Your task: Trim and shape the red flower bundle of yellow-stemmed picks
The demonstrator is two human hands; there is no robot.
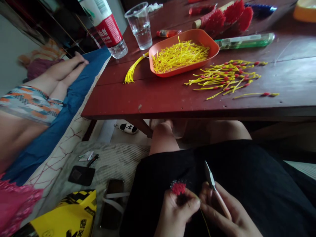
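Observation:
My left hand [179, 210] is closed over my lap, gripping a small tuft of red fuzzy pieces [178, 188] with thin wire ends sticking out. Its thumb and forefinger pinch a thin yellow thread [205, 220] that hangs down between the hands. My right hand [222, 210] is close beside it, fingertips nearly at the thread. In its grip is a pointed tool [210, 176] with a silver blade and a pinkish handle, its tip upward; whether it is a pair of scissors I cannot tell.
On the red-brown table [138, 102] are an orange tray [163, 75] of yellow thread pieces, red-tipped yellow strands [227, 77], a yellow tassel [133, 70], a cup [142, 29], a bottle [111, 33] and a green-and-clear cutter [247, 41]. Someone lies on a blue sheet [96, 62]. A phone [112, 204] lies left.

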